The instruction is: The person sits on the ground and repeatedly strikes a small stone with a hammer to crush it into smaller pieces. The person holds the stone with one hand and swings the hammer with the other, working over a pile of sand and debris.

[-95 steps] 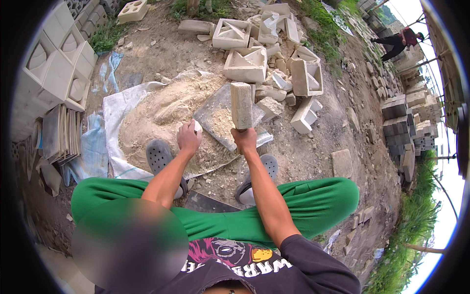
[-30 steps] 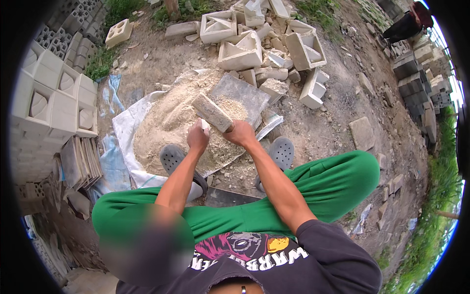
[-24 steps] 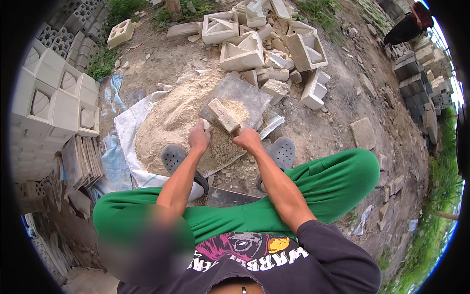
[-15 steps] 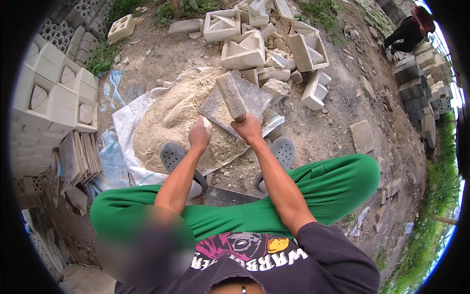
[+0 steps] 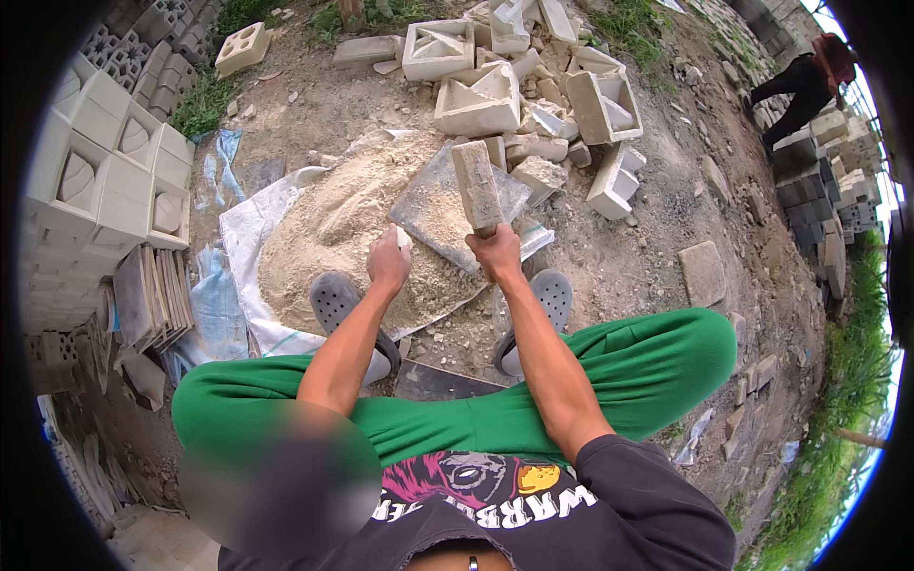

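My right hand (image 5: 496,253) is closed around the short handle of a dusty mallet with a long block-like head (image 5: 476,187). The head points away from me, raised over the right side of a flat grey slab (image 5: 425,213). My left hand (image 5: 388,259) is closed on a small pale chunk (image 5: 404,237), mostly hidden by the fingers, at the slab's near left edge. Beside and under the slab lies a heap of crushed tan powder (image 5: 319,233) on a white sack sheet (image 5: 246,276).
Broken pale blocks (image 5: 478,100) and rubble are piled beyond the slab. Stacked blocks (image 5: 105,171) rise at the left, above leaning thin boards (image 5: 152,295). My clogs (image 5: 335,300) flank the work spot. Another person (image 5: 804,81) stands at the far right beside grey blocks (image 5: 804,176).
My right hand and the mallet have shifted right, and the mallet head is more upright. My left hand stays almost in place. The other person at the far right has changed posture slightly.
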The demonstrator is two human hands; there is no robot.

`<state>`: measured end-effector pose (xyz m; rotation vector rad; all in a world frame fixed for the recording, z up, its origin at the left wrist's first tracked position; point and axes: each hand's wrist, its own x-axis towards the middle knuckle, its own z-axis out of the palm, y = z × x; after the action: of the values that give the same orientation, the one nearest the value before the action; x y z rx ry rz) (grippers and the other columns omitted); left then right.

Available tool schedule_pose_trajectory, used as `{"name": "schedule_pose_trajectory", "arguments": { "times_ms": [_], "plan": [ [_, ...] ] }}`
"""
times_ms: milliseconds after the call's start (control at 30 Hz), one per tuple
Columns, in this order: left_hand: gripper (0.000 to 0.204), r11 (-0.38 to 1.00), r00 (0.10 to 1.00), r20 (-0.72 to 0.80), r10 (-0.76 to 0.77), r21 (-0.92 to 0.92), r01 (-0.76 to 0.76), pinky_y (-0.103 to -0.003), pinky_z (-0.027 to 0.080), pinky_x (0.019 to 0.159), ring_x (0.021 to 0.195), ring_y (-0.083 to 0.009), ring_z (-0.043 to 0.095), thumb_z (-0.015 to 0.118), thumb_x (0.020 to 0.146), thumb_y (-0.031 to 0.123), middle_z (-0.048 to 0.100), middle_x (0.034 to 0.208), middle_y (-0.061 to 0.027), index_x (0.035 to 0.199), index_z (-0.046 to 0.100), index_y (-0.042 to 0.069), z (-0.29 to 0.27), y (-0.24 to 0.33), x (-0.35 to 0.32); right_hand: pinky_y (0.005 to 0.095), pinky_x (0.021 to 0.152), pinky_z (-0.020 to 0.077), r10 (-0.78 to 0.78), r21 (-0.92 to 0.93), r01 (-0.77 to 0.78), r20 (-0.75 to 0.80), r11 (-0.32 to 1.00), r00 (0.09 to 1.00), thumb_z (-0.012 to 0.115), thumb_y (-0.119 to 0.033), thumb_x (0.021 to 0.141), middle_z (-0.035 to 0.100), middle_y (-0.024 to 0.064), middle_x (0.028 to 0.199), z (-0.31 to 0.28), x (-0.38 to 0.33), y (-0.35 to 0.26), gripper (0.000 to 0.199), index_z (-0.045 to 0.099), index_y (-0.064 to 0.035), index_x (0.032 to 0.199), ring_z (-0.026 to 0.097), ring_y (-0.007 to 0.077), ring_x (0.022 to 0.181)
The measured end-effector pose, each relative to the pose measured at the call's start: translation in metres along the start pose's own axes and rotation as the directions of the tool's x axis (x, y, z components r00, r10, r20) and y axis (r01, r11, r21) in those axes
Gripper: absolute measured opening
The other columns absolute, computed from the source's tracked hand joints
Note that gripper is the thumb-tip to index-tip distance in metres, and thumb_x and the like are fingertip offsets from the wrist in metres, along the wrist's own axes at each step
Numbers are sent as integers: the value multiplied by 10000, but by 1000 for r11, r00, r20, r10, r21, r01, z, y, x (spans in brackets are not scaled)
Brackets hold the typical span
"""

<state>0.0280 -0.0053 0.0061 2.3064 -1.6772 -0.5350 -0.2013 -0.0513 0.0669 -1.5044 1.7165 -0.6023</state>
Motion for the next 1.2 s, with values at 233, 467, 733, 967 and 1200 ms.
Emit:
{"name": "schedule_pose_trajectory", "arguments": {
  "times_ms": [233, 467, 733, 967, 1200],
  "plan": [
    [585, 999, 999, -18, 35, -18, -35, -439, 471, 1018, 1201, -364, 564, 618, 914, 226, 597, 1357, -165, 1445, 482, 25, 0, -3, -2, 365, 623, 568, 277, -132, -257, 167, 957, 946, 737, -284, 709, 719, 191, 764, 29, 0, 57, 364, 715, 43, 866, 726, 275, 663],
    [592, 999, 999, -39, 34, -18, -34, -491, 481, 987, 1210, -374, 537, 635, 908, 261, 562, 1316, -157, 1433, 468, 43, 13, -14, -7, 377, 567, 538, 327, 310, -453, 382, 836, 865, 798, -219, 704, 693, 142, 782, 28, -8, 56, 309, 690, 41, 833, 676, 228, 628],
    [605, 998, 1000, -13, -19, -64, 19, -482, 490, 948, 1177, -358, 556, 735, 849, 336, 565, 1256, -163, 1342, 492, 83, -1, 5, -26, 342, 469, 495, 382, 331, -502, 365, 799, 849, 828, -196, 703, 659, 108, 730, 25, -14, 48, 311, 662, 45, 809, 610, 191, 503],
    [616, 965, 994, -101, 39, -253, -64, -434, 509, 876, 1021, -336, 632, 775, 822, 400, 628, 1128, -164, 1268, 513, 66, 3, -22, -18, 338, 477, 512, 315, 380, -461, 387, 802, 867, 787, -140, 748, 622, 86, 696, 28, -14, 55, 239, 641, 28, 837, 606, 184, 515],
    [598, 927, 980, -174, 93, -344, -149, -403, 511, 812, 900, -276, 626, 810, 805, 386, 597, 1026, -131, 1177, 481, 53, -10, 29, 6, 337, 464, 487, 302, 402, -446, 373, 800, 878, 794, -140, 753, 620, 77, 657, 30, -11, 60, 233, 641, 26, 814, 594, 177, 495]
  ]
}}
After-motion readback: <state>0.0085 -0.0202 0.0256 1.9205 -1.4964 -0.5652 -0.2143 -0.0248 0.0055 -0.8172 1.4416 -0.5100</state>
